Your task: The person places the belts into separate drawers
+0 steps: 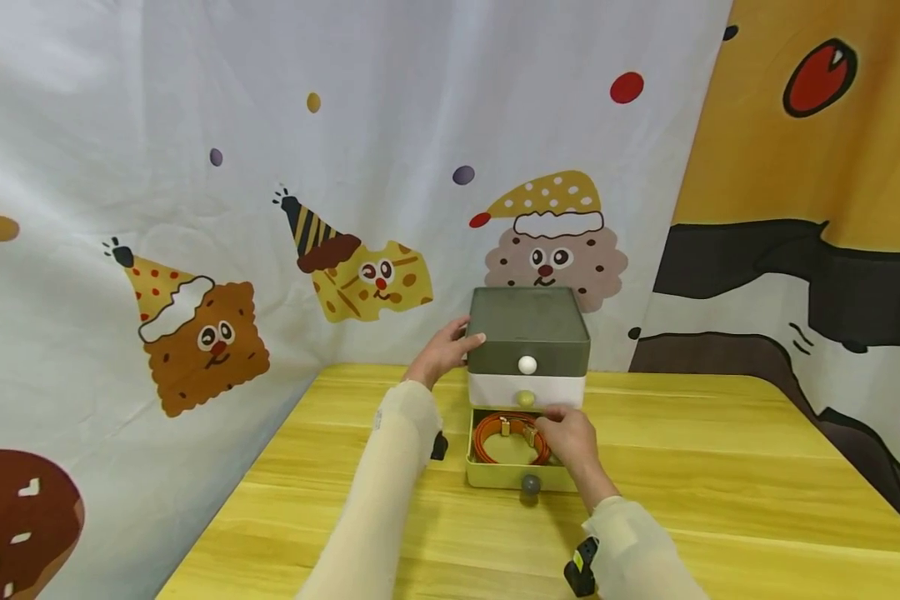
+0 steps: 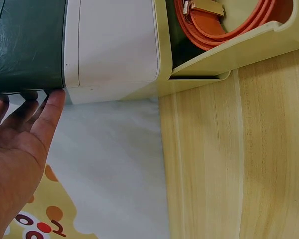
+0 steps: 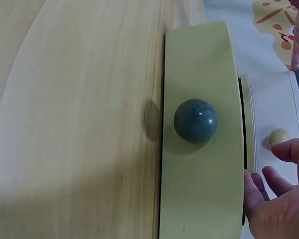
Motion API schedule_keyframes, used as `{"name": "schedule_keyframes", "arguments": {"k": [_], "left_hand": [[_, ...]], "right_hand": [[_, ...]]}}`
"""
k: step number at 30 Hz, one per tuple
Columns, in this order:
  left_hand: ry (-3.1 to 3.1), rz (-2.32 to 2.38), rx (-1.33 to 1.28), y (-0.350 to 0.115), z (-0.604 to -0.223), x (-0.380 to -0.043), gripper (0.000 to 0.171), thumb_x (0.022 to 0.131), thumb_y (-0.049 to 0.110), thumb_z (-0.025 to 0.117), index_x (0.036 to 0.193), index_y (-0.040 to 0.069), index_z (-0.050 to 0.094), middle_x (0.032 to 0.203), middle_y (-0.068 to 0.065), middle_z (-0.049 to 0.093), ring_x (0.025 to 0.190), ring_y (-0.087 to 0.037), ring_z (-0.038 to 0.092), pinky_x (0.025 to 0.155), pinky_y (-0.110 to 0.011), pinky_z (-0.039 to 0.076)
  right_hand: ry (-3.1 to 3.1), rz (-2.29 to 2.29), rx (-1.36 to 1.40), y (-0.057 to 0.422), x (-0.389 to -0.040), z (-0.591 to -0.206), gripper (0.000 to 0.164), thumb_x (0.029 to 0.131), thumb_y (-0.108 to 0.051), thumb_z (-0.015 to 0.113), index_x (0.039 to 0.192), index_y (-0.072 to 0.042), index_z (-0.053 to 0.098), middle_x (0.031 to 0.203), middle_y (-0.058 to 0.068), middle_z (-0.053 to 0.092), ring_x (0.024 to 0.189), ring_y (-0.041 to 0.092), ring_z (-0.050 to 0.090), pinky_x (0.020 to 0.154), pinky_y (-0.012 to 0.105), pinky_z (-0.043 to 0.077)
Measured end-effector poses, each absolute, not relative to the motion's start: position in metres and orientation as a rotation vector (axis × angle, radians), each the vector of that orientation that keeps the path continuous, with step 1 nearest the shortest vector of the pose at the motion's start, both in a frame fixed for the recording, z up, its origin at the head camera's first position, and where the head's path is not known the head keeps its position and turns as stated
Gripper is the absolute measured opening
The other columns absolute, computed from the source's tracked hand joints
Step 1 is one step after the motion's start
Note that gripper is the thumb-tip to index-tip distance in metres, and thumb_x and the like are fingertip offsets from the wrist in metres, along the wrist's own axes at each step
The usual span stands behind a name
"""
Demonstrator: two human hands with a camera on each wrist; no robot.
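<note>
A small drawer unit stands on the table, with a dark green top drawer [image 1: 528, 357], a white middle drawer [image 1: 495, 389] and a yellow-green bottom drawer [image 1: 495, 476] pulled out. Inside the bottom one lies a coiled orange belt [image 1: 483, 433] with gold-coloured metal parts. My left hand [image 1: 442, 352] steadies the unit's left side, its extended fingertips touching the green drawer in the left wrist view. At the bottom drawer's right side is my right hand [image 1: 572, 437], fingers loosely bent beside the belt. Its thumb is close to the middle drawer's yellow knob [image 3: 279, 136], apart from the fingers.
A grey knob [image 3: 195, 121] sticks out from the bottom drawer's front, and a white knob [image 1: 527, 365] from the top drawer. The wood-grain table [image 1: 690, 467] extends to both sides. Behind it hangs a cartoon-printed cloth [image 1: 390, 100].
</note>
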State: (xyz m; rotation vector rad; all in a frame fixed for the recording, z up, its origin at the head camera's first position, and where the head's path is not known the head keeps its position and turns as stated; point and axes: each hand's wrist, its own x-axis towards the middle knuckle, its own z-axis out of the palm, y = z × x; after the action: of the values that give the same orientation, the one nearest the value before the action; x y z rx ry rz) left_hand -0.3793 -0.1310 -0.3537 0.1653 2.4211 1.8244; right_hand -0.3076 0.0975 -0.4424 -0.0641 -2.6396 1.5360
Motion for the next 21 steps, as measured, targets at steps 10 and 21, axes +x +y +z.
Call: {"name": "schedule_keyframes", "arguments": {"k": [10, 21], "left_hand": [[2.399, 1.831, 0.172, -0.1276, -0.3499, -0.3776, 0.071, 0.101, 0.034, 0.06, 0.16, 0.021, 0.024, 0.164, -0.011, 0.018, 0.145, -0.03, 0.03, 0.108, -0.05, 0.04], [2.413, 1.835, 0.182, -0.1313, -0.3535, -0.3776, 0.069, 0.101, 0.035, 0.06, 0.159, 0.021, 0.025, 0.164, -0.01, 0.018, 0.146, -0.029, 0.028, 0.108, -0.049, 0.041]], "right_hand": [[-2.623, 1.559, -0.076, 0.1006, -0.3041, -0.4431, 0.037, 0.089, -0.016, 0.065, 0.118, 0.008, 0.067, 0.116, 0.024, 0.066, 0.103, 0.035, 0.061, 0.089, 0.049, 0.05], [-2.613, 1.588, -0.081, 0.0982, -0.2984, -0.4371, 0.039, 0.091, -0.016, 0.067, 0.121, 0.007, 0.066, 0.118, 0.024, 0.066, 0.105, 0.035, 0.06, 0.091, 0.05, 0.05]]}}
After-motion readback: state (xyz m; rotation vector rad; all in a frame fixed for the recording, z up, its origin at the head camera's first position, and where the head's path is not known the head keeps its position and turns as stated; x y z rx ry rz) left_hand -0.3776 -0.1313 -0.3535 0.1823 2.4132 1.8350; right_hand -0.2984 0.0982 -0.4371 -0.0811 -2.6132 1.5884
